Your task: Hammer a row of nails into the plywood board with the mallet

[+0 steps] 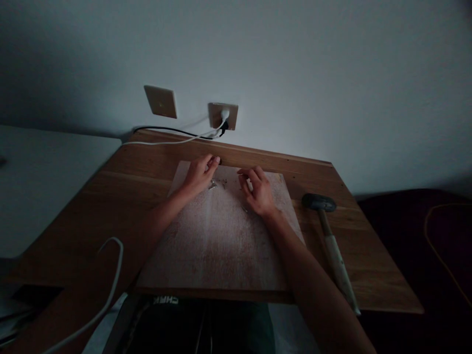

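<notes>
My left hand (200, 173) is above the far left part of a pale, worn board (221, 246). Its thumb and fingers are pinched together, with a small dark spot at the tips; I cannot tell what they hold. Over the far right part of the same board, my right hand (259, 191) has its fingers curled inward. A small pale thing (250, 186) shows within that hand, too small to name. Between the hands lie small metal pieces (213, 185), like screws or fittings, close to my left hand. More tiny metal bits (224, 182) are beside them.
A mallet (319, 202) with a dark head lies on the wooden table (368, 265), right of the board. Behind, white and black cables run to a wall socket (223, 116) beside a blank plate (161, 101). A white cable (118, 265) hangs across the near left.
</notes>
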A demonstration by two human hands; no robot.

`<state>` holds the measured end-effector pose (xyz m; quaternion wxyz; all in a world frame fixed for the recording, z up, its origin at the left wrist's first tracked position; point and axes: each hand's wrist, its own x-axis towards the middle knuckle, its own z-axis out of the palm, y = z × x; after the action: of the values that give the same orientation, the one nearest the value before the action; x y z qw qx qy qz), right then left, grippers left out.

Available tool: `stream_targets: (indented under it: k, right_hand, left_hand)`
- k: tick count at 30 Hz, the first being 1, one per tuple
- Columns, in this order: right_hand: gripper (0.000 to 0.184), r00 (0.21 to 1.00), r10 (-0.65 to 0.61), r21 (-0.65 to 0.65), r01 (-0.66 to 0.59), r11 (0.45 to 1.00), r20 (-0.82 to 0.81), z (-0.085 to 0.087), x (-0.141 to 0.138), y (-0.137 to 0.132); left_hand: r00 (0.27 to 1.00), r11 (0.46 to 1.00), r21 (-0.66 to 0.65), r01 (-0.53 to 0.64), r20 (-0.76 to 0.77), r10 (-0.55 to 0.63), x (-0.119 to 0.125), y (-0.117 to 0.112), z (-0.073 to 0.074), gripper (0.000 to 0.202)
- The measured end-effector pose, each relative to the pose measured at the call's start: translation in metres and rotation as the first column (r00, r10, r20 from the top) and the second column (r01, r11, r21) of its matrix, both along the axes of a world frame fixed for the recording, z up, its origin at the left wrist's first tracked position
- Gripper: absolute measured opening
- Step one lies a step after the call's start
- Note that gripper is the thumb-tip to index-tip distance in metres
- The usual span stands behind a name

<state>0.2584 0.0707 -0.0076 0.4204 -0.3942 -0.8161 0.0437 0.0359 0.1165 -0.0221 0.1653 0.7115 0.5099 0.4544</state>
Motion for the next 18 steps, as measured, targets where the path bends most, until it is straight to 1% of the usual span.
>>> stream_targets:
  k: [2, 5, 7, 9, 10, 11, 12, 13, 14, 15, 16, 17, 18]
  right_hand:
    - [0.019, 0.993, -0.107, 0.04, 0.109, 0.993, -0.044, 0.005, 0.007, 0.001]
    - [0.02, 0.955, -0.29, 0.076, 0.295, 0.953, -0.07, 0.019, 0.031, 0.005]
    - [0.021, 0.921, -0.389, 0.021, 0.388, 0.921, 0.018, 0.033, 0.057, 0.004]
    - [0.021, 0.834, -0.516, -0.04, 0.532, 0.846, 0.197, 0.044, 0.09, -0.007]
    - [0.021, 0.806, -0.542, -0.052, 0.568, 0.821, 0.238, 0.047, 0.107, -0.016]
    - [0.022, 0.78, -0.552, -0.079, 0.595, 0.8, 0.294, 0.048, 0.124, -0.027]
    - [0.025, 0.704, -0.566, -0.134, 0.669, 0.731, 0.43, 0.046, 0.139, -0.039]
    - [0.026, 0.62, -0.564, -0.191, 0.748, 0.636, 0.546, 0.042, 0.152, -0.052]
    - [0.026, 0.564, -0.55, -0.244, 0.8, 0.548, 0.616, 0.037, 0.163, -0.064]
    - [0.028, 0.543, -0.555, -0.26, 0.821, 0.509, 0.63, 0.03, 0.171, -0.075]
    - [0.031, 0.532, -0.565, -0.265, 0.832, 0.488, 0.631, 0.025, 0.176, -0.084]
    - [0.033, 0.534, -0.571, -0.275, 0.834, 0.479, 0.623, 0.019, 0.179, -0.09]
    - [0.031, 0.549, -0.578, -0.284, 0.826, 0.488, 0.604, 0.016, 0.18, -0.094]
  left_hand:
    - [0.995, 0.999, -0.04, -0.014, 0.101, 0.018, -0.004, 0.004, -0.002, 0.045]
    - [0.967, 0.996, -0.088, -0.016, 0.25, 0.037, -0.009, 0.01, -0.004, 0.056]
    - [0.947, 0.994, -0.108, -0.013, 0.319, 0.047, -0.011, 0.013, -0.005, 0.059]
    - [0.934, 0.993, -0.115, -0.007, 0.355, 0.047, -0.011, 0.015, -0.006, 0.06]
    - [0.931, 0.994, -0.114, -0.001, 0.362, 0.042, -0.01, 0.014, -0.006, 0.06]
    - [0.931, 0.994, -0.11, 0.007, 0.363, 0.034, -0.01, 0.013, -0.006, 0.06]
    - [0.934, 0.994, -0.106, 0.018, 0.358, 0.021, -0.009, 0.012, -0.006, 0.059]
    - [0.937, 0.994, -0.103, 0.03, 0.35, 0.008, -0.009, 0.011, -0.006, 0.059]
    - [0.94, 0.994, -0.099, 0.042, 0.342, -0.005, -0.009, 0.01, -0.006, 0.058]
    - [0.942, 0.994, -0.095, 0.05, 0.336, -0.015, -0.009, 0.009, -0.006, 0.058]
    - [0.944, 0.995, -0.088, 0.053, 0.33, -0.021, -0.008, 0.008, -0.006, 0.056]
    - [0.945, 0.995, -0.081, 0.049, 0.325, -0.02, -0.008, 0.008, -0.005, 0.054]
    - [0.948, 0.997, -0.073, 0.036, 0.319, -0.011, -0.009, 0.008, -0.004, 0.051]
